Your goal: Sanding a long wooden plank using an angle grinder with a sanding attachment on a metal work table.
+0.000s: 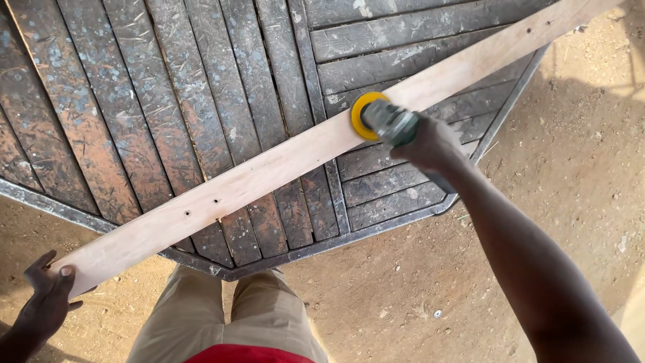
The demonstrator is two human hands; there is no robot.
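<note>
A long pale wooden plank [269, 168] with small holes lies diagonally across a dark slatted table [168, 101]. My left hand [46, 302] grips the plank's near left end, which overhangs the table edge. My right hand [433, 144] is shut on a grinder [393, 124] with a green-grey body. Its yellow sanding disc [359, 114] presses on the plank near the middle right.
The table has an angled metal rim [376, 232]. Sandy ground [584, 168] with small pebbles lies to the right and below. My legs in khaki trousers [228, 323] stand at the table's near edge.
</note>
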